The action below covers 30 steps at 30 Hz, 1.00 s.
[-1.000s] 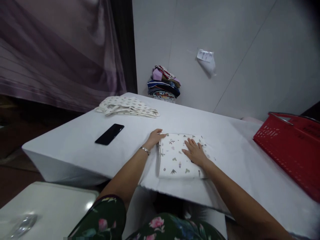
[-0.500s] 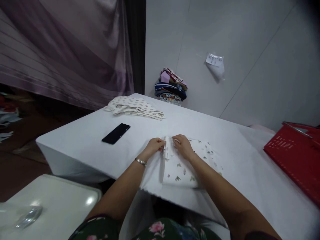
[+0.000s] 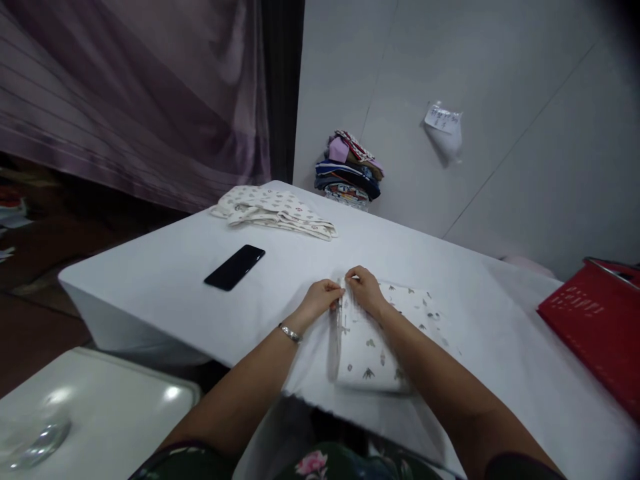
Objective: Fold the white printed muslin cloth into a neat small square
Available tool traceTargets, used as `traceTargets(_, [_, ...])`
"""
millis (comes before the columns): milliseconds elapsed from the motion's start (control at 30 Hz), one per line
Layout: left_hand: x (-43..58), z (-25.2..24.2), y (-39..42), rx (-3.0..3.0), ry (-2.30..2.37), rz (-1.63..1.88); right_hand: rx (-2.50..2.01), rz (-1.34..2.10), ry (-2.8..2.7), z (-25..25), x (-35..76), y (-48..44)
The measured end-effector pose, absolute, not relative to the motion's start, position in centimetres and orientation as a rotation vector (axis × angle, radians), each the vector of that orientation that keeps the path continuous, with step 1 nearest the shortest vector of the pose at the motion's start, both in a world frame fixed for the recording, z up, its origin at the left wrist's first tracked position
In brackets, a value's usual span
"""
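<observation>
A folded white cloth (image 3: 369, 353) with small plant prints lies near the table's front edge. Along its left side is a see-through edge that looks like a clear plastic bag. My left hand (image 3: 323, 298), a silver bracelet at its wrist, pinches the far left corner of this edge. Right beside it, my right hand (image 3: 365, 290) has its fingers bent and closed on the same far edge, its palm over the cloth. The exact material between the fingertips is too small to make out.
A black phone (image 3: 235, 267) and another printed white cloth (image 3: 275, 212) lie on the white table (image 3: 150, 280). Folded clothes (image 3: 349, 170) are stacked against the wall. A red basket (image 3: 590, 320) stands at right, a pale stool (image 3: 115, 400) at lower left.
My hands have come closer together at the far left corner of the folded cloth. The cloth itself stays in place while the camera view shifts slightly.
</observation>
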<state>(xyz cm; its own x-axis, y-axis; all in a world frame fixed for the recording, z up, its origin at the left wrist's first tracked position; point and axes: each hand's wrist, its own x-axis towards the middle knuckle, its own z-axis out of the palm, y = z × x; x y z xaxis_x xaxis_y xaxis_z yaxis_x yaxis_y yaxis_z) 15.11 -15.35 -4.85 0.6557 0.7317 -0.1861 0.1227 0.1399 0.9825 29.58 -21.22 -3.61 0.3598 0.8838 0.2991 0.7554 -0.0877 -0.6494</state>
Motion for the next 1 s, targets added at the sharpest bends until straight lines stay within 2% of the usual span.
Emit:
traceTargets(233, [15.1,-4.4,-15.8,1.36,0.798,0.481,-1.815,0.374,-1.322,-4.6,29.6,-20.6])
traceTargets(433, [15.5,-4.8,-15.9,1.338,0.843,0.519,-1.885,0.263,-1.405,-4.8,29.4,-20.4])
traceTargets(633, [15.6,-5.1,-15.6,1.322,0.841,0.509,-1.838,0.007,-1.527,-2.8,28.6,-23.1])
traceTargets(833, [15.4,-5.2,-15.2,1.336,0.812,0.506,-2.133,0.309,-1.448,-1.6,25.8,-27.1])
traceTargets(1000, [15.3,-4.9,-15.2,1.321,0.793,0.509,-2.306,0.378,-1.464,-1.4,24.5,-27.0])
